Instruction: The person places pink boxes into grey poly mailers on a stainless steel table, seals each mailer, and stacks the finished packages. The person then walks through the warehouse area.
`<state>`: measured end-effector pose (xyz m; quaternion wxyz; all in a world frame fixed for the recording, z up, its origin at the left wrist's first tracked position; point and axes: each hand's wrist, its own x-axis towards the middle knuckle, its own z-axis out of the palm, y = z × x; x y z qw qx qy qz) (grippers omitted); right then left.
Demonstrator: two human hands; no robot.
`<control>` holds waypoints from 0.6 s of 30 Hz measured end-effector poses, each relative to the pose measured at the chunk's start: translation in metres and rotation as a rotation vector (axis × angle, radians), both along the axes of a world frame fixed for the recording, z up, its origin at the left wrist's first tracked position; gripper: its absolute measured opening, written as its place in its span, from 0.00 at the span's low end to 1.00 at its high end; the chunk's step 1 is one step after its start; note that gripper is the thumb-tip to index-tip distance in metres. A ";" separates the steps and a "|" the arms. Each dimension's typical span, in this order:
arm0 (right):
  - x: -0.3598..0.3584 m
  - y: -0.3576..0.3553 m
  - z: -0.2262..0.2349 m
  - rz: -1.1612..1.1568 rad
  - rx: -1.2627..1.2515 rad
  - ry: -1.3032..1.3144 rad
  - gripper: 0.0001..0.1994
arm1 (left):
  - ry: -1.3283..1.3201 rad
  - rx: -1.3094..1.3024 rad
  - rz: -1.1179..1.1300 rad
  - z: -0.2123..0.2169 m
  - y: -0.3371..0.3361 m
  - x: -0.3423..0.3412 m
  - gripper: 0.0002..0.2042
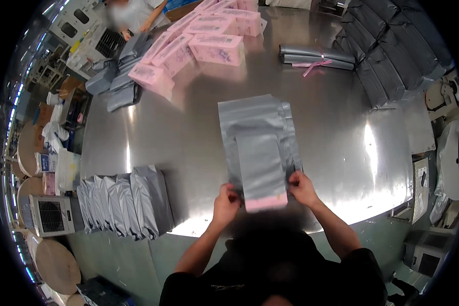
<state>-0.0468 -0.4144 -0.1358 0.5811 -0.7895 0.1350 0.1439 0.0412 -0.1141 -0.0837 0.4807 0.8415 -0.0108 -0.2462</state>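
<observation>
Hands pinch the grey mailer bag (260, 163) at lower centre, left hand (225, 198) and right hand (302, 186) gripping its mouth edges around a pink box (266, 203); film looks light, limp, slippery, best held there.

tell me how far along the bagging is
Done: a row of filled grey bags stands at the table's left edge. In hand: left hand and right hand hold a grey bag with a pink box sticking out. Left: many pink boxes at the far end.
</observation>
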 end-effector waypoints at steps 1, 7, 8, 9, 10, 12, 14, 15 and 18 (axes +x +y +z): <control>0.010 0.001 0.014 -0.062 0.010 0.045 0.15 | -0.101 -0.080 0.061 -0.020 -0.002 0.008 0.19; -0.029 0.064 0.077 0.181 -0.564 -0.258 0.11 | -0.111 -0.283 0.275 -0.062 -0.016 -0.051 0.12; -0.012 0.079 0.070 0.261 -0.658 -0.518 0.10 | -0.089 -0.236 0.250 -0.061 -0.014 -0.053 0.10; 0.004 0.087 0.060 0.343 -0.744 -0.785 0.09 | -0.069 -0.192 0.228 -0.059 -0.011 -0.050 0.08; 0.015 0.086 0.044 0.339 -0.800 -0.642 0.09 | -0.049 -0.149 0.203 -0.059 -0.009 -0.051 0.06; 0.038 0.089 0.019 0.316 -0.905 -0.371 0.08 | 0.036 -0.238 0.249 -0.061 -0.003 -0.051 0.04; 0.036 0.089 0.017 0.328 -0.901 -0.370 0.10 | 0.166 -0.380 0.326 -0.061 -0.004 -0.050 0.03; 0.035 0.089 0.018 0.332 -0.900 -0.364 0.12 | 0.210 -0.424 0.326 -0.060 -0.003 -0.049 0.04; 0.030 0.102 0.034 0.430 -0.724 -0.458 0.13 | 0.273 -0.497 0.320 -0.060 -0.004 -0.051 0.06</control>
